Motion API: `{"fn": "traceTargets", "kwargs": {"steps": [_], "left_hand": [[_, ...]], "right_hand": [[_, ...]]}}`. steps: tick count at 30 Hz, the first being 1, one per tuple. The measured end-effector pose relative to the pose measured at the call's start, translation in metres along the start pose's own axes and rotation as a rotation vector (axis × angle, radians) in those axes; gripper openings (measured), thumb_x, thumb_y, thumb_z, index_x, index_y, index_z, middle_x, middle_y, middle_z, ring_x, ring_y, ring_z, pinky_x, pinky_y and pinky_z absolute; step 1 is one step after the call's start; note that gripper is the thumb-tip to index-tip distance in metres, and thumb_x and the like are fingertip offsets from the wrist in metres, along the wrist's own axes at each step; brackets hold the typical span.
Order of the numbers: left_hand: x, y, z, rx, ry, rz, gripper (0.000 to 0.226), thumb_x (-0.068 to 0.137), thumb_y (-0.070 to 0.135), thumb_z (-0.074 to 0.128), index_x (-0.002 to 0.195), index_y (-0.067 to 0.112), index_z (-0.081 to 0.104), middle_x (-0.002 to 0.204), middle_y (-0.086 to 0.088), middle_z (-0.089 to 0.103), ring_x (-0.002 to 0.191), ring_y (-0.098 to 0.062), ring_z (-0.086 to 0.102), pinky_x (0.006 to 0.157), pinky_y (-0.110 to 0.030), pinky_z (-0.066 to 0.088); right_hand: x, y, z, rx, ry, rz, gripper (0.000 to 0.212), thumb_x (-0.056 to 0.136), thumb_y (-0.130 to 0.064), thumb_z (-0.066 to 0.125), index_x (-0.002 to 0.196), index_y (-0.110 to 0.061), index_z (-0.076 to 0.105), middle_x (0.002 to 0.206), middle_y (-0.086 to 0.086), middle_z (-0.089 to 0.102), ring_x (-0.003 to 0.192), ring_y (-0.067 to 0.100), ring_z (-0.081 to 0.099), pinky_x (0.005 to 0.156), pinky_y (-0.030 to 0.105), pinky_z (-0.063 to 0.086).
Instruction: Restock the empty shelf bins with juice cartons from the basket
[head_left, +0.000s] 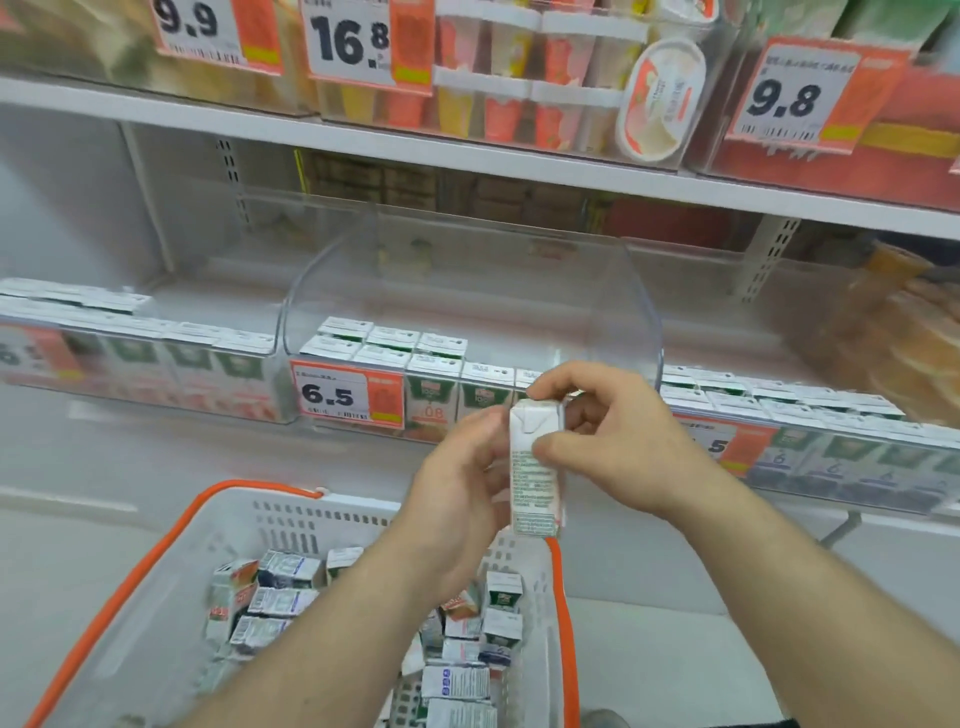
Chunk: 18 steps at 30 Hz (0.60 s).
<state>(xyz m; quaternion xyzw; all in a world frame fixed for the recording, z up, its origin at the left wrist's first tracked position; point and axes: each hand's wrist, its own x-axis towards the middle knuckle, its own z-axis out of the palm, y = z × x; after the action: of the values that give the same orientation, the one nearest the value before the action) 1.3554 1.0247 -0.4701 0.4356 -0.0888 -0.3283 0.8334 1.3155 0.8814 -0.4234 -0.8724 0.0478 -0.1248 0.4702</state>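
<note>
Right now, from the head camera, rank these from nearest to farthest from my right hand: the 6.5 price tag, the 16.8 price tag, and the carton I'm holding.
1. Held carton, gripped by the right hand itself.
2. 6.5 price tag, on the bin front, to its left.
3. 16.8 price tag, upper shelf, top left.

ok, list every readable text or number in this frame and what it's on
"9.9": price tag, top shelf, left.
"16.8": price tag, top shelf.
"9.8": price tag, top shelf, right.
"6.5": price tag on middle bin.
"5": partly hidden tag, right bin.
Print on held carton, basket cartons and barcodes: too blurred.
</note>
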Motion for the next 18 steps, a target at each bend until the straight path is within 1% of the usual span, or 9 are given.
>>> {"fn": "traceTargets", "kwargs": {"steps": [2, 4, 6, 8, 10, 13, 14, 16, 18], "left_hand": [[-0.006, -0.002, -0.013, 0.192, -0.019, 0.066, 0.065, 0.06, 0.029, 0.077, 0.121, 0.013, 0.06, 0.096, -0.006, 0.07, 0.082, -0.018, 0.066, 0.065, -0.036, 0.052], [-0.007, -0.002, -0.021, 0.454, 0.033, 0.17, 0.058, 0.059, 0.027, 0.082, 0.113, 0.02, 0.062, 0.1, 0.002, 0.073, 0.09, -0.014, 0.068, 0.071, -0.029, 0.054], [-0.005, 0.005, -0.024, 0.578, 0.134, 0.281, 0.045, 0.064, 0.017, 0.085, 0.103, 0.023, 0.063, 0.091, 0.004, 0.073, 0.084, -0.011, 0.068, 0.069, -0.027, 0.056], [-0.003, 0.012, -0.028, 0.627, 0.22, 0.386, 0.041, 0.065, 0.018, 0.087, 0.096, 0.025, 0.061, 0.086, 0.003, 0.072, 0.077, -0.008, 0.066, 0.067, -0.028, 0.055], [-0.002, 0.021, -0.034, 0.715, 0.329, 0.467, 0.042, 0.062, 0.027, 0.088, 0.091, 0.028, 0.058, 0.086, 0.004, 0.069, 0.076, -0.007, 0.065, 0.064, -0.026, 0.053], [-0.005, 0.039, -0.047, 0.972, 0.461, 0.607, 0.04, 0.06, 0.03, 0.083, 0.088, 0.031, 0.055, 0.09, 0.008, 0.058, 0.082, -0.008, 0.057, 0.068, -0.032, 0.051], [-0.007, 0.046, -0.052, 1.065, 0.46, 0.665, 0.039, 0.062, 0.025, 0.082, 0.089, 0.03, 0.055, 0.091, 0.01, 0.054, 0.084, -0.007, 0.054, 0.069, -0.03, 0.048], [-0.011, 0.059, -0.064, 1.241, 0.423, 0.778, 0.036, 0.065, 0.022, 0.08, 0.092, 0.026, 0.057, 0.091, 0.012, 0.05, 0.086, -0.008, 0.05, 0.07, -0.025, 0.041], [-0.016, 0.072, -0.077, 1.342, 0.382, 0.83, 0.036, 0.06, 0.029, 0.074, 0.092, 0.024, 0.058, 0.09, 0.014, 0.048, 0.086, -0.008, 0.047, 0.07, -0.021, 0.035]], "right_hand": [[0.002, -0.003, 0.003, 0.124, -0.057, -0.026, 0.038, 0.057, -0.013, 0.07, 0.091, -0.026, 0.063, 0.084, -0.011, 0.063, 0.064, 0.008, 0.056, 0.06, 0.024, 0.048], [0.004, -0.006, 0.009, 0.194, -0.125, -0.061, 0.049, 0.057, -0.003, 0.069, 0.1, -0.024, 0.059, 0.098, -0.002, 0.061, 0.074, 0.009, 0.062, 0.066, 0.022, 0.052], [0.008, -0.01, 0.018, 0.225, -0.164, -0.086, 0.053, 0.063, 0.007, 0.065, 0.105, -0.024, 0.057, 0.107, 0.0, 0.061, 0.09, 0.011, 0.066, 0.077, 0.027, 0.056], [0.014, -0.015, 0.028, 0.209, -0.109, -0.122, 0.052, 0.065, 0.004, 0.06, 0.106, -0.027, 0.058, 0.111, -0.003, 0.063, 0.103, 0.01, 0.066, 0.087, 0.031, 0.056], [0.019, -0.023, 0.037, 0.205, 0.064, -0.115, 0.046, 0.061, -0.002, 0.057, 0.097, -0.03, 0.061, 0.105, -0.007, 0.066, 0.096, 0.01, 0.067, 0.08, 0.033, 0.057], [0.026, -0.037, 0.054, 0.158, 0.296, -0.068, 0.023, 0.07, -0.011, 0.064, 0.083, -0.029, 0.063, 0.088, -0.004, 0.067, 0.075, 0.025, 0.066, 0.064, 0.036, 0.055], [0.027, -0.041, 0.062, 0.177, 0.285, -0.024, 0.015, 0.07, -0.022, 0.067, 0.084, -0.027, 0.064, 0.087, -0.002, 0.068, 0.073, 0.027, 0.065, 0.063, 0.037, 0.055], [0.028, -0.052, 0.078, 0.258, 0.164, 0.083, 0.023, 0.073, -0.037, 0.072, 0.086, -0.019, 0.066, 0.085, 0.007, 0.07, 0.069, 0.025, 0.066, 0.058, 0.041, 0.055], [0.03, -0.062, 0.095, 0.257, 0.059, 0.103, 0.023, 0.083, -0.033, 0.071, 0.08, -0.012, 0.063, 0.074, 0.013, 0.069, 0.058, 0.025, 0.065, 0.049, 0.038, 0.052]]}}
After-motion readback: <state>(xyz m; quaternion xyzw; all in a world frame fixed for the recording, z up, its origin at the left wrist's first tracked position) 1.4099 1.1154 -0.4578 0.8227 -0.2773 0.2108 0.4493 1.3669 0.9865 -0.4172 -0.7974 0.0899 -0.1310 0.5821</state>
